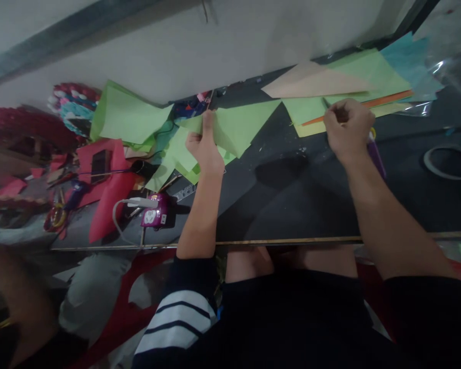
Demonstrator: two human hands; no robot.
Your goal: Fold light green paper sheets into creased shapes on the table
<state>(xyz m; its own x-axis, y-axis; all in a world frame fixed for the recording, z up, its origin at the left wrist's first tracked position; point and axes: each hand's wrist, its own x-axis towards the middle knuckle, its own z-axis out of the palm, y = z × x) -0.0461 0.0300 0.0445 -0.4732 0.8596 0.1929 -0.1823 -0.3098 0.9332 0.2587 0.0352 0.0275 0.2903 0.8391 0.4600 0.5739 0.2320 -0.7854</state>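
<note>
My left hand (206, 146) is closed on a light green paper sheet (244, 125), one finger stretched along its face. The sheet's right part spreads over the dark table, ending in a point. My right hand (348, 128) is curled in a pinch above the right-hand paper pile. A short, thin, dark tip (326, 103) pokes out by its fingers; what it belongs to is hidden. Beside the right wrist is a purple object with a yellow end (376, 156), partly covered. More green paper pieces (176, 154) lie under and left of my left hand.
Stacked green, pink and blue sheets (394, 72) lie at the back right, near a tape roll (428, 164). Left are red paper (111, 205), a purple power adapter (155, 211) with a white cable, and scissors (56, 215). Another person's arm (23, 302) shows lower left.
</note>
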